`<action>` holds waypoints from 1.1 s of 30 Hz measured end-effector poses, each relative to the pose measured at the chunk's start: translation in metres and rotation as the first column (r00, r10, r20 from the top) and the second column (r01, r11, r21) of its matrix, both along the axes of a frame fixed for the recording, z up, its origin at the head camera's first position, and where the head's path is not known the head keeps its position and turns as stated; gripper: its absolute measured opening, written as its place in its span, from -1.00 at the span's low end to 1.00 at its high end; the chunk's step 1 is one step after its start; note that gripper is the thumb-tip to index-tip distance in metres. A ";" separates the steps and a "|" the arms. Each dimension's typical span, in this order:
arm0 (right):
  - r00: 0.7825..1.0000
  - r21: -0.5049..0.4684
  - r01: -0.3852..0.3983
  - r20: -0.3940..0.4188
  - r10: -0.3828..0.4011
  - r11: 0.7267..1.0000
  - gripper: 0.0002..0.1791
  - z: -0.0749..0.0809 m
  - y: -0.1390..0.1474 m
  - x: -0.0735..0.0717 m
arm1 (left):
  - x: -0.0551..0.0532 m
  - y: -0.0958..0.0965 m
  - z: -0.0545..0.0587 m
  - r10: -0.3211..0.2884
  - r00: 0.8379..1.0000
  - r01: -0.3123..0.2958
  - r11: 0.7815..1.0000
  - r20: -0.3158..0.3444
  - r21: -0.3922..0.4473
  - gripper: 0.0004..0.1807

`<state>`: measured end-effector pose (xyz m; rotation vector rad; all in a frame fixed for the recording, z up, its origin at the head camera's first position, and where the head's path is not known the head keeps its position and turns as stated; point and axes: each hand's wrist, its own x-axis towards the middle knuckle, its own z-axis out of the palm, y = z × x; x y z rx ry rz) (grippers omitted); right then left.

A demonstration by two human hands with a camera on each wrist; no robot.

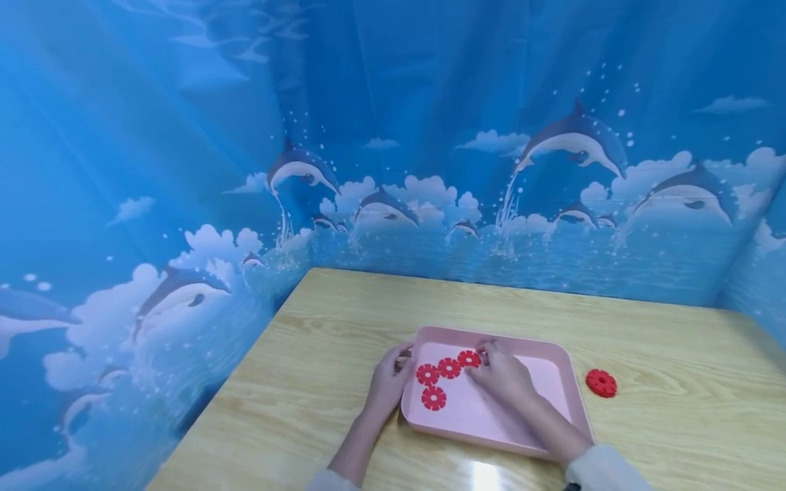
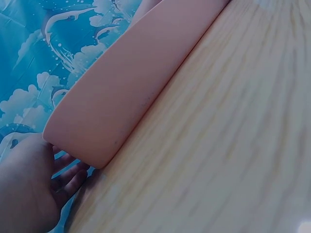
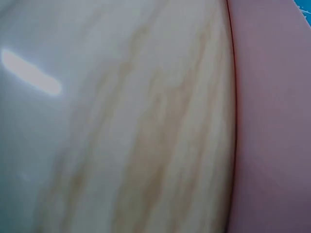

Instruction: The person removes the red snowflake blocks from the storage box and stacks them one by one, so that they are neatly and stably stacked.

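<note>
Red disc (image 1: 463,360) (likely light, stiff plastic) suits rim holding; right hand (image 1: 503,375) seemingly pinches it; left hand (image 1: 385,383) loose-fingered beside tray (image 1: 469,421).

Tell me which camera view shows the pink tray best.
The head view: it shows most of the pink tray, rim and inside, with red notched discs in it. The left wrist view shows only its outer side; the right wrist view, a cropped strip of outer wall.

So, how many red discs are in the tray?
4 discs: three in a slanting row reaching the right hand, one below the row's left end; the hand may hide more.
</note>
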<state>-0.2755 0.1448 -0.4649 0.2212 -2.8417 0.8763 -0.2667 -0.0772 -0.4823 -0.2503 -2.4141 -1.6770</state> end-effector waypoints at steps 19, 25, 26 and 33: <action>1.000 0.010 -0.004 -0.023 0.005 1.000 -0.63 -0.003 0.005 -0.001 | 0.000 -0.001 0.000 -0.004 1.000 0.004 1.000 -0.011 0.001 -0.64; 1.000 0.016 -0.013 -0.009 0.013 1.000 -0.65 -0.003 0.008 -0.001 | 0.000 -0.001 0.001 -0.007 1.000 0.007 1.000 -0.020 -0.005 -0.64; 1.000 0.020 -0.016 -0.008 0.017 1.000 -0.65 -0.003 0.008 -0.001 | 0.000 -0.001 0.001 -0.007 1.000 0.007 1.000 -0.022 -0.006 -0.64; 1.000 0.023 -0.026 -0.001 0.026 0.999 -0.55 -0.001 0.009 -0.001 | 0.000 -0.001 0.001 -0.008 1.000 0.008 1.000 -0.021 -0.007 -0.65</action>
